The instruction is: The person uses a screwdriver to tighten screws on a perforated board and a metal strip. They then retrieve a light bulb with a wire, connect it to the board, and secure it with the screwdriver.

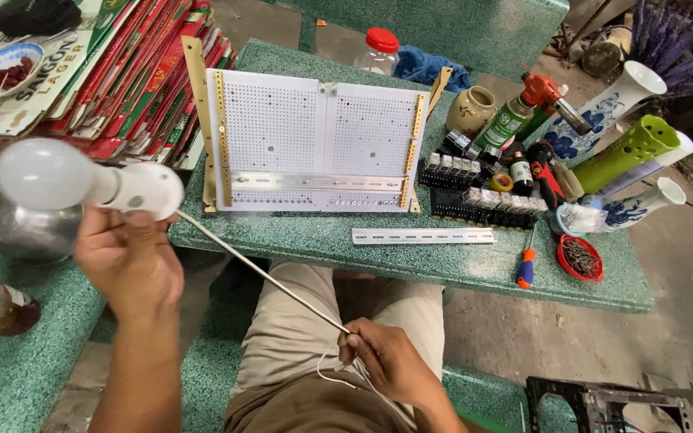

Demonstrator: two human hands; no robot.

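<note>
A white lamp holder (142, 190) with a round white bulb (42, 173) screwed into it is held up at the left by the left hand (130, 265), whose grip is closed around the holder's underside. From the holder a thin white cable (262, 274) is stretched taut, slanting down to the right hand (382, 358), where it is pinched between closed fingertips above the lap; a loose loop of the cable is seen just below that hand.

Beyond the hands, a white perforated panel (318, 128) with brass-coloured side strips is propped on the green speckled bench (443, 261), tilted toward the viewer. A grey metal rail (423, 236) lies flat on the bench in front of it, well apart from both hands. To the panel's right, rows of black relay blocks (483, 192) are ranged, with a green can with a white label (507, 122) standing behind them, topped by a red torch head. An orange-and-blue-handled screwdriver (527, 267) and a red dish of screws (580, 258) are placed near the bench's right edge. A clear jar with a red lid (379, 50) stands behind the panel. At the upper left, flattened red, green and white cartons (130, 72) are stacked, with a blue-and-white bowl (2, 70) set on top.
</note>
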